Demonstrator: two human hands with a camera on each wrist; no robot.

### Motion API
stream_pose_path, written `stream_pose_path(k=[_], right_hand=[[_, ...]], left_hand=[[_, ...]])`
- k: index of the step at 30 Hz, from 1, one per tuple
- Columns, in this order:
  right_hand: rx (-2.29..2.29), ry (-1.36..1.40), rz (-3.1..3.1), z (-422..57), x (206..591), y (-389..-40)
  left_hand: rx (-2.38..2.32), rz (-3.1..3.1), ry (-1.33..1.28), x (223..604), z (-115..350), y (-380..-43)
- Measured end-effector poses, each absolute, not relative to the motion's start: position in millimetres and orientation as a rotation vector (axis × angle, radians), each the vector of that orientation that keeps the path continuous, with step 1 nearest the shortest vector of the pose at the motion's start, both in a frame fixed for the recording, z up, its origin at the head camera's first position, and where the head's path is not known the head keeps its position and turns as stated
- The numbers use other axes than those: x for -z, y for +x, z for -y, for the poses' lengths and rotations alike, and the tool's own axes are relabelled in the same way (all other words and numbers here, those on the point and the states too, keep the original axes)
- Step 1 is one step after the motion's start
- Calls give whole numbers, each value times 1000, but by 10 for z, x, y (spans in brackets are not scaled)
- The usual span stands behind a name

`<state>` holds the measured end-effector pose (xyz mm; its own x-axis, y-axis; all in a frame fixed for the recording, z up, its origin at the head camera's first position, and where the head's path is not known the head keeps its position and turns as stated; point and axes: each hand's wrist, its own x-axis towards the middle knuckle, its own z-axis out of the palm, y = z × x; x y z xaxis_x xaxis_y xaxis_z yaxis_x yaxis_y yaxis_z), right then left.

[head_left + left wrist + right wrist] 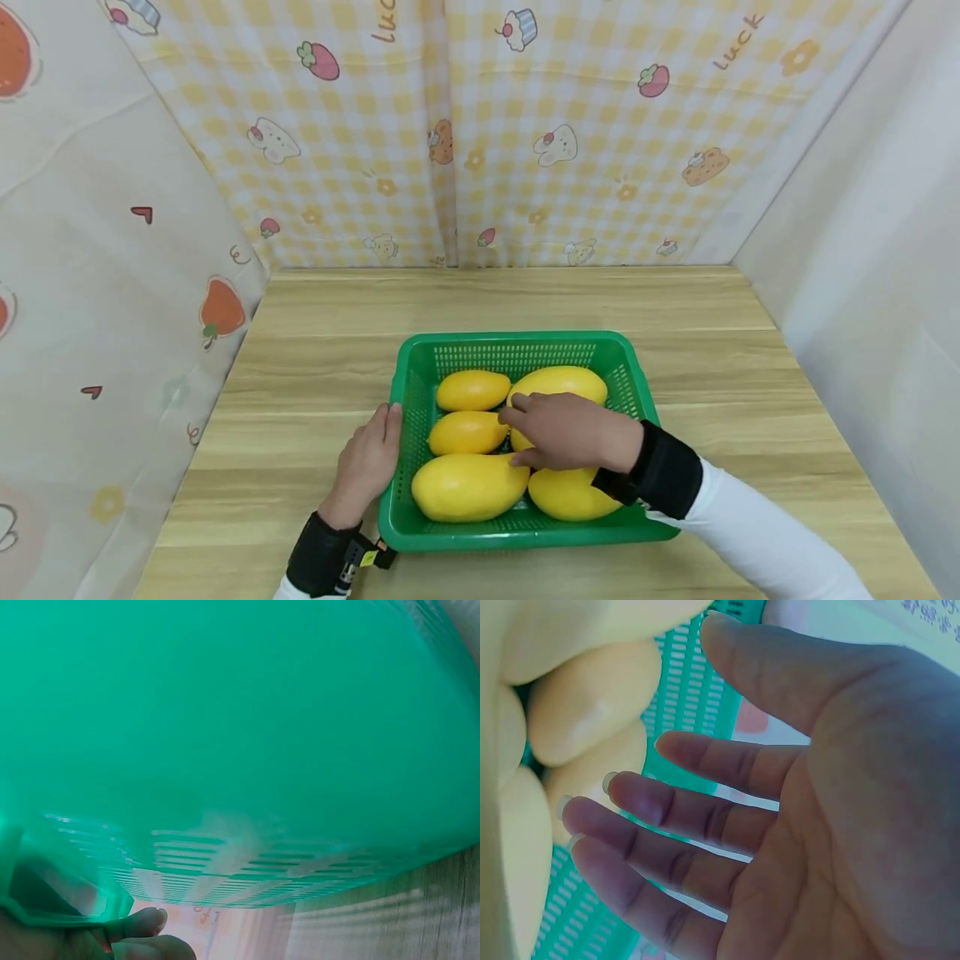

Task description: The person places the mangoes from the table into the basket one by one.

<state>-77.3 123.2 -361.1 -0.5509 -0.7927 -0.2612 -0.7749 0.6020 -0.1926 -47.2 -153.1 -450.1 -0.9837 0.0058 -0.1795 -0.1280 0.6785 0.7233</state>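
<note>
A green plastic basket (pixel 517 542) stands on the wooden table with several yellow mango-like fruits in it. Two smaller fruits lie on the left, one at the back (pixel 472 390) and one in the middle (pixel 467 432). Larger ones include the front-left fruit (pixel 465 490), the front-right fruit (pixel 572 495) and the back-right fruit (pixel 561 382). My right hand (pixel 573 429) is over the right half of the basket, hiding part of another fruit. In the right wrist view its fingers are spread and the palm holds nothing. My left hand (pixel 369 458) rests against the basket's left side, fingers extended at the rim.
The wooden table (pixel 315 333) extends around the basket. A yellow checked cloth (pixel 360 167) hangs behind it, with a printed white cloth (pixel 90 292) on the left and a plain white one (pixel 877 233) on the right. A black band (pixel 667 471) circles the right wrist.
</note>
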Motion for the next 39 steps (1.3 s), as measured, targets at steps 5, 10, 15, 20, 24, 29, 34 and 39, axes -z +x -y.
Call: stream_pose_path(k=[5, 10, 15, 20, 24, 29, 34, 39], right_hand=[[132, -1209, -2558, -1390, 3499, -769], [190, -1199, -2616, -1506, 3319, -773], [244, -1182, -2669, -1634, 3176, -748], [288, -1162, -2728, -1780, 3121, -691], [339, -1128, -2763, -1914, 3141, -637], [431, -1092, -2828, -2113, 3245, -549], [498, -1009, -2915, -2321, 3342, -474], [453, -912, -3073, -2564, 3451, -443]], left_hand=[[-1187, -2736, -92, 4500, 1579, -477], [-1181, -2731, -120, 4483, 1624, -461], [-1179, -2736, -125, 4470, 1629, -438], [-1155, -2772, -128, 4474, 1625, -427], [-1139, -2792, -177, 4463, 1627, -411], [-1242, -2744, -233, 4466, 1637, -397], [-1259, -2742, -189, 4447, 1663, -410], [-1133, -2890, -162, 4458, 1821, -373]])
